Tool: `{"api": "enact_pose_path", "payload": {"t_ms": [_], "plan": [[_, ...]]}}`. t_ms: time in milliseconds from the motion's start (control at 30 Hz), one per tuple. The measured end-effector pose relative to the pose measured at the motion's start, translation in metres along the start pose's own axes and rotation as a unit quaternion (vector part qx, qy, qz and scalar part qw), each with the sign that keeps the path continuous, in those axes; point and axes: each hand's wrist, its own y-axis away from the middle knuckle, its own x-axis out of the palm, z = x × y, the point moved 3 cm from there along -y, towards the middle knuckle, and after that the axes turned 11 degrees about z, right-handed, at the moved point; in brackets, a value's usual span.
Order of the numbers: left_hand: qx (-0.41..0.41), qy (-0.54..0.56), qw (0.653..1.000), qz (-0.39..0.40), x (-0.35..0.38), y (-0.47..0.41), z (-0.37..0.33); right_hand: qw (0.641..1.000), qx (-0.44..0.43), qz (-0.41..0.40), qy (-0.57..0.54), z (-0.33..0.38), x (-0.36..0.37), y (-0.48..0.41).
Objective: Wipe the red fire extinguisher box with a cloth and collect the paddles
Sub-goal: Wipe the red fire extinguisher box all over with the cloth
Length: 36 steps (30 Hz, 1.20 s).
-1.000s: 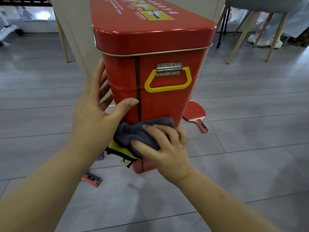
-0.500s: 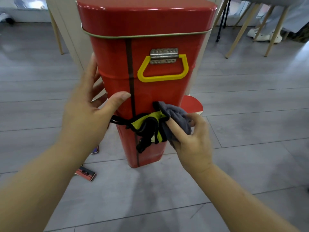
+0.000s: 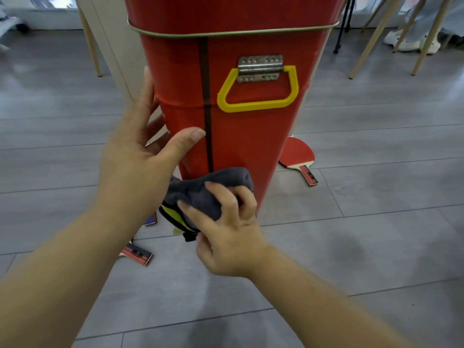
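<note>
Fingers (image 3: 222, 197) of right hand (image 3: 232, 237) curl round cloth (image 3: 198, 190) pressed against box (image 3: 251, 139).

1. A grey plank floor (image 3: 376, 247) fills the scene.
2. Far right: slanted wooden legs (image 3: 369, 47), with a pair of white shoes (image 3: 411, 42) on the floor among them.
3. Thin black metal legs (image 3: 342, 28) stand just left of those.
4. Far left: one wooden leg (image 3: 91, 46) beside a beige panel (image 3: 110, 33).

Centre frame, the left hand (image 3: 135, 167) lies flat against the red fire extinguisher box (image 3: 251, 134), thumb on its front, left of the yellow handle (image 3: 256, 105). Just below, the right hand (image 3: 231, 232) grips the grey cloth (image 3: 200, 189), pressing it to the box's lower front. 1 red paddle (image 3: 298, 154) lies on the floor (image 3: 376, 222) at right; a second paddle (image 3: 136, 254) shows at lower left.
</note>
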Motion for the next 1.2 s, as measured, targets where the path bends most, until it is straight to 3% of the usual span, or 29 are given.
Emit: {"api": "enact_pose_path", "payload": {"t_ms": [100,267,500,700,900,1200], "plan": [[-0.001,-0.004,1.0,0.003,-0.001,0.0,0.002,1.0,-0.002,-0.006,0.024,-0.004,0.009,0.004],[0.0,-0.003,1.0,-0.001,-0.002,0.001,0.004,0.995,0.007,-0.094,0.03,-0.014,-0.004,0.008],[-0.045,-0.014,0.999,-0.023,0.006,0.013,0.012,0.969,0.204,-0.125,-0.068,-0.055,-0.022,0.029],[-0.05,-0.02,0.998,-0.024,0.008,0.014,0.015,0.925,0.295,-0.128,-0.203,-0.066,-0.014,0.043],[-0.05,-0.035,0.998,-0.025,0.008,0.015,0.018,0.922,0.286,-0.136,-0.222,-0.042,0.002,0.04],[-0.055,-0.014,0.998,-0.025,0.009,0.017,0.02,0.973,0.181,-0.137,-0.035,-0.006,0.016,0.024]]}}
